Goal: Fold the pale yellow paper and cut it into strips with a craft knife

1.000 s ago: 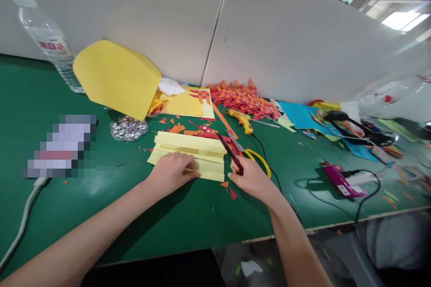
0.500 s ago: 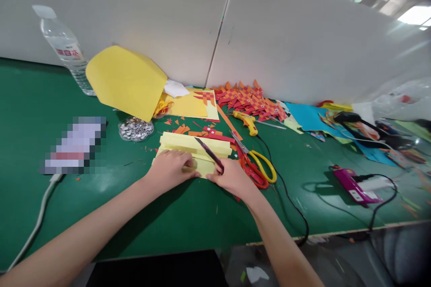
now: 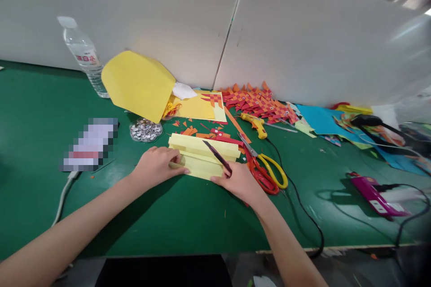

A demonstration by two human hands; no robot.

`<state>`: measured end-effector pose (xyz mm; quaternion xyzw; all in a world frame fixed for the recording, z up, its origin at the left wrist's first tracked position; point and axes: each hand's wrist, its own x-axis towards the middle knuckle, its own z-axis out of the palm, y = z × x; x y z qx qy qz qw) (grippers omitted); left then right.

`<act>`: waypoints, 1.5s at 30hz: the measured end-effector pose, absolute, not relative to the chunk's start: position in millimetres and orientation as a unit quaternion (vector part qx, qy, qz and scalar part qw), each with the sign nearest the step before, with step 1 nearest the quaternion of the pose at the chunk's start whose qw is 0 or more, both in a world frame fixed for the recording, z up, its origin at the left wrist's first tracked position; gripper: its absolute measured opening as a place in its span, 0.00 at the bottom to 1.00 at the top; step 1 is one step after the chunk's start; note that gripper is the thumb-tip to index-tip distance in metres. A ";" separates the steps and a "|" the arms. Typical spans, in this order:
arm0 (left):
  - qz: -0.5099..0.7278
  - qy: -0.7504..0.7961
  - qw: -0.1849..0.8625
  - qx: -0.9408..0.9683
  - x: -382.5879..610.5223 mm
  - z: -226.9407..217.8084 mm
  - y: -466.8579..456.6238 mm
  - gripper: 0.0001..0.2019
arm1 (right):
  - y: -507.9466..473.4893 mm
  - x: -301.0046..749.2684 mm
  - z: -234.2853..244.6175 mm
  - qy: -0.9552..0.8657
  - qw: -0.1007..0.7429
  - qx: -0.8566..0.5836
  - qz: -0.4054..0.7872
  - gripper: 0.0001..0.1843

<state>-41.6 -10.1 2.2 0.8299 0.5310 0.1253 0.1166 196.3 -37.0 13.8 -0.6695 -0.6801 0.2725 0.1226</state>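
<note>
The left grip (image 3: 156, 164) holds the left end of the folded pale-yellow paper (image 3: 199, 167) on the near table (image 3: 168, 233); the right grip (image 3: 239, 180) grasps a dark tool (image 3: 215, 155), perhaps a knife, over its right part.

Red "白" on the bottle (image 3: 85, 57)

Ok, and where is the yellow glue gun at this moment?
In the head view, the yellow glue gun lies right of centre on the green table, between the heap of red-and-orange paper pieces and the scissors.
</note>
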 end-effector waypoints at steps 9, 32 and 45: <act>0.133 0.532 0.121 0.827 -62.0 -1.6 -4.3 0.22 | -37.2 196.0 15.3 -0.673 0.126 -0.671 0.284 0.19; 0.153 0.457 0.292 0.826 -103.7 3.2 2.5 0.09 | -46.5 189.5 28.4 -0.694 0.148 -0.666 0.230 0.22; 0.223 0.368 0.299 0.852 -107.5 4.2 3.2 0.05 | -43.2 163.8 49.9 -0.775 0.167 -0.563 0.234 0.11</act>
